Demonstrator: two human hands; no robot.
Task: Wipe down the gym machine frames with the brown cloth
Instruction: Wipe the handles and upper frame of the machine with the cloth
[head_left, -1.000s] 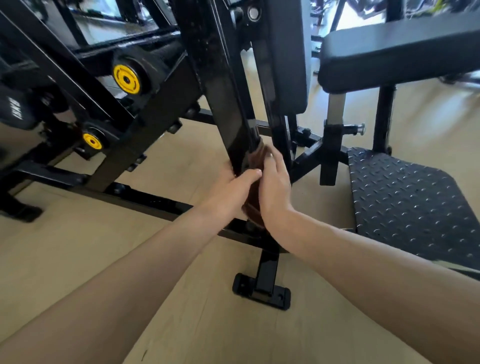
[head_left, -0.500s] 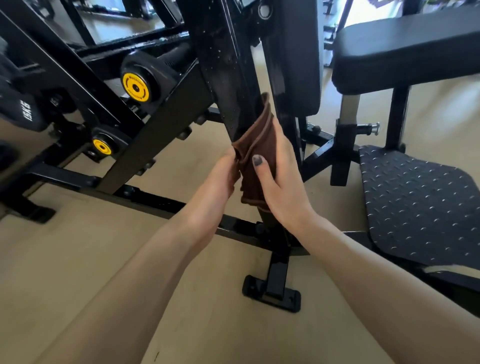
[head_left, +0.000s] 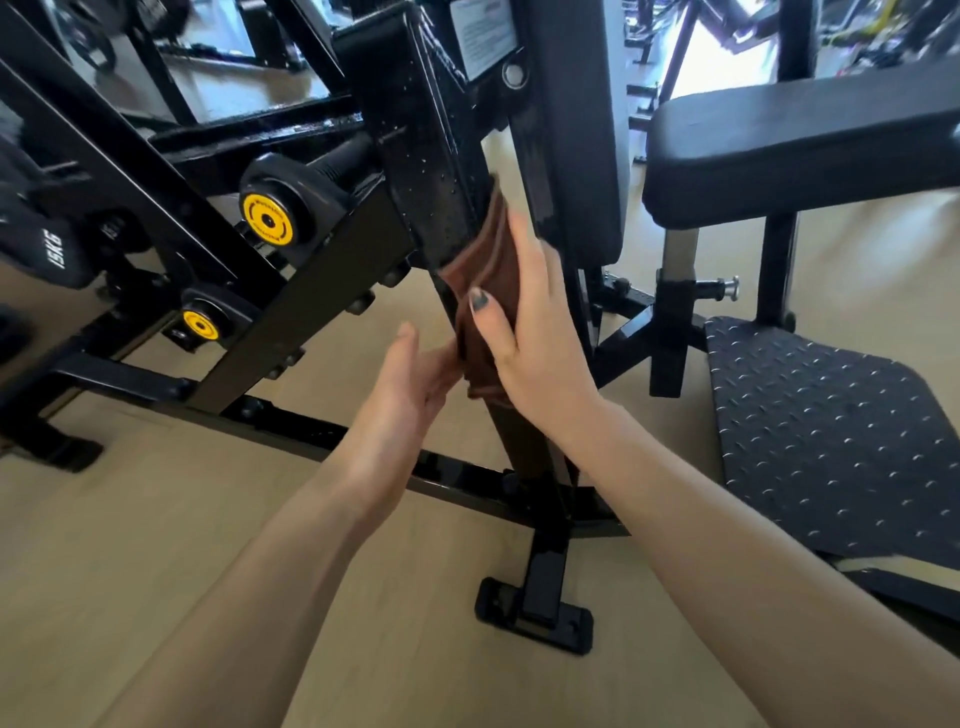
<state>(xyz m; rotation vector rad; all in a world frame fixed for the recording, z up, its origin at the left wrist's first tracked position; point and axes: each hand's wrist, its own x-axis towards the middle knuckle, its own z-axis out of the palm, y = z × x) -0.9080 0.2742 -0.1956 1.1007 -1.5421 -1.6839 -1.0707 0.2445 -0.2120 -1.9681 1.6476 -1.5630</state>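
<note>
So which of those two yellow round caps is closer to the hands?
The lower, smaller yellow cap, down near the floor rail; it sits nearer the left hand than the bigger cap up by the black roller.

1. Your two forearms come into view from the bottom edge, both bare up to where the picture cuts them off; no sleeve, cuff or glove shows on either one.
2. Your left hand wears no ring, and the wrist just behind it carries no watch or band.
3. Your right hand is equally unadorned, with a bare wrist behind it.
4. The thumbnail at the front of your right hand is painted in a dark grey-blue polish with a slightly mottled finish.
5. The nails on your left hand cannot be made out.
</note>
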